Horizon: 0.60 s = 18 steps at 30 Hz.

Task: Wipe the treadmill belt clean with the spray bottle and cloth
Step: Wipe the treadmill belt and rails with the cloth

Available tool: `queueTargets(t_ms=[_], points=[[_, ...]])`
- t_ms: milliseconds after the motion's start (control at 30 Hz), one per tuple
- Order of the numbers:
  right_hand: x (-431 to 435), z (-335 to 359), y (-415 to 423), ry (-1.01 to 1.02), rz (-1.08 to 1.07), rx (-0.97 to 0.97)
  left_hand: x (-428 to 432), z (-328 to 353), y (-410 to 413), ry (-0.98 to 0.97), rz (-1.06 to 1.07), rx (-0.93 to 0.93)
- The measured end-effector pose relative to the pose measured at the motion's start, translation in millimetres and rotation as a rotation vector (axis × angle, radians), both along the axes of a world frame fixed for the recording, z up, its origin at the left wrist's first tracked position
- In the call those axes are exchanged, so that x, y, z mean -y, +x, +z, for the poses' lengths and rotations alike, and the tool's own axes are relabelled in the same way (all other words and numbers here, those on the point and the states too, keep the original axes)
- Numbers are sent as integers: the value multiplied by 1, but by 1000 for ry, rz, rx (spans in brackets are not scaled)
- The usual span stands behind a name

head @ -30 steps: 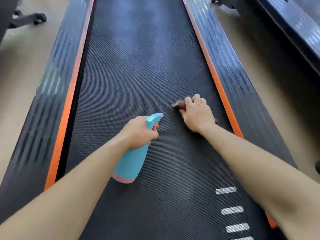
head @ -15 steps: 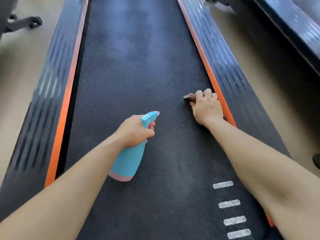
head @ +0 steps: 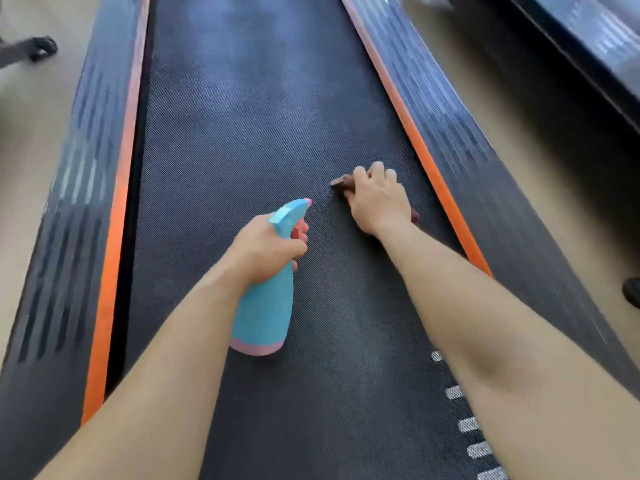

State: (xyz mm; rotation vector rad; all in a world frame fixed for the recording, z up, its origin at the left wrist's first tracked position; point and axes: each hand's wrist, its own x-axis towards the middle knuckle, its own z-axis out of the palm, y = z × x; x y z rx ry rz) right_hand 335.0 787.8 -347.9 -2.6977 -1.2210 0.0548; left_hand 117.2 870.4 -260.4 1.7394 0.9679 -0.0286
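Observation:
The black treadmill belt (head: pixel 249 133) runs away from me down the middle of the view. My left hand (head: pixel 266 251) grips a light blue spray bottle (head: pixel 265 313) with a pink base, held just above the belt, nozzle pointing forward. My right hand (head: pixel 377 199) presses flat on a small brown cloth (head: pixel 341 183) on the belt's right part, near the orange strip. Most of the cloth is hidden under the hand; only its edges show.
Orange strips (head: pixel 415 140) and dark side rails (head: pixel 79 188) border the belt on both sides. White dashes (head: pixel 467 424) mark the belt at lower right. Another machine's frame (head: pixel 588 39) stands at the far right, a wheeled base (head: pixel 38 48) at upper left, on tan floor.
My right hand slid the cloth right toward the orange strip, then back a little to the left. My left hand kept the bottle in about the same place.

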Motion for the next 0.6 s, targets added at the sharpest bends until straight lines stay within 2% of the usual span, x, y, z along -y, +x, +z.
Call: queueTargets(t_ms=[133,300,400,600], points=[[64,-1,-40,-22,108,-19,18,7,13,-56,-55,44],[183,-5,-125,31,29,-11,47,22,17,-35,-204,8],[193,-5,-137,6,-25,-23,65,24,9,-51,-263,5],[191,-11,-134,49,-15,20,84,20,-5,-132,-230,27]])
